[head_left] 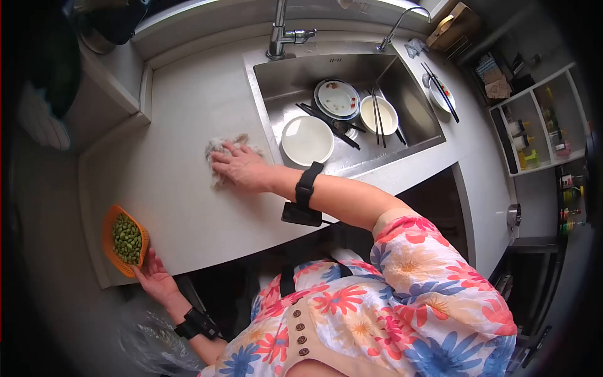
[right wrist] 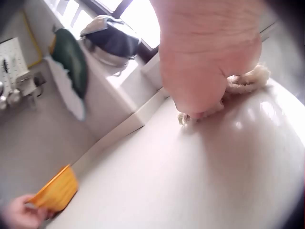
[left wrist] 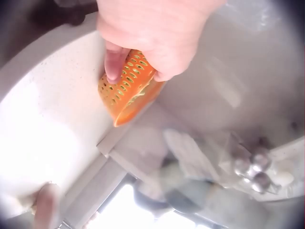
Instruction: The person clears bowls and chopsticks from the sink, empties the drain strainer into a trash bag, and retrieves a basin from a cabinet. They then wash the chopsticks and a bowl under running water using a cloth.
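Observation:
My left hand (head_left: 158, 279) grips the rim of an orange perforated basket (left wrist: 125, 88), thumb on one side and fingers on the other. Green beans or pods (head_left: 127, 240) fill the basket, which is tilted at the counter's left front corner. Out over the middle of the counter, my right hand (head_left: 242, 168) presses a crumpled whitish cloth (head_left: 217, 151) flat against the surface, fingers spread. The cloth bunches out past the fingertips and beside the palm (right wrist: 250, 80) in the right wrist view.
Right of the cloth is a steel sink (head_left: 276, 88) holding a white plate (head_left: 308, 139), stacked dishes (head_left: 338, 97), and a bowl (head_left: 380, 116) with chopsticks across it. A faucet (head_left: 277, 38) rises behind. Another bowl (head_left: 440, 94) with chopsticks stands right of the sink. A raised ledge (head_left: 116, 78) borders the counter's back left.

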A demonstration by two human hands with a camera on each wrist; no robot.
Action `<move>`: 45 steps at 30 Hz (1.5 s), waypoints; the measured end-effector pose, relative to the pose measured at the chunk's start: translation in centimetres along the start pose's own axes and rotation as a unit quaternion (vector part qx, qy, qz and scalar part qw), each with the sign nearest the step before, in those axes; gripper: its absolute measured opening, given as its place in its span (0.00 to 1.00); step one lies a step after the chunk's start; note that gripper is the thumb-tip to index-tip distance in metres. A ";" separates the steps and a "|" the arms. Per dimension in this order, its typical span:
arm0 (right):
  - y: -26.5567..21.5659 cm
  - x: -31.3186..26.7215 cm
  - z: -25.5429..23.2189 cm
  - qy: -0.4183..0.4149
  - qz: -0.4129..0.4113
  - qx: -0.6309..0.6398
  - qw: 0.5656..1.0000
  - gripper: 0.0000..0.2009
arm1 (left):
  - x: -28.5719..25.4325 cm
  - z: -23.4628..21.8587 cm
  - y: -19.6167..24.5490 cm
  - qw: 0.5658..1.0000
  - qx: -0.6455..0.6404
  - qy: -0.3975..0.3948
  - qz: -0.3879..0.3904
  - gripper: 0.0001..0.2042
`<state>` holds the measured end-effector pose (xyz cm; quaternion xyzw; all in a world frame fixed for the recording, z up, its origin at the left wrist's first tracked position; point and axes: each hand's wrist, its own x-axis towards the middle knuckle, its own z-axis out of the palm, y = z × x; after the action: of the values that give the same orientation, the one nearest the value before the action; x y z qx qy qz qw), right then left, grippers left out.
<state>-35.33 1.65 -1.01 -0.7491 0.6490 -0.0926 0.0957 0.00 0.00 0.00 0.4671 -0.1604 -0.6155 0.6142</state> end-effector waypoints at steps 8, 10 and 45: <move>4.0 -16.9 -10.6 0.078 -0.034 0.226 0.970 0.18 | -16.1 16.1 1.8 0.850 0.338 -0.287 0.285 0.13; 6.2 -21.9 -12.2 0.077 -0.041 0.222 0.971 0.17 | -22.4 21.5 4.0 0.766 0.351 -0.326 0.428 0.14; 47.0 -40.4 -16.4 0.139 0.582 -0.108 0.794 0.25 | -28.9 38.3 -5.0 0.480 0.371 -0.542 0.581 0.15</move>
<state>-90.19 34.74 1.87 -0.2145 0.9745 -0.0512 -0.0414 -38.13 12.75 26.65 0.0256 -0.9099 -0.1325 0.3923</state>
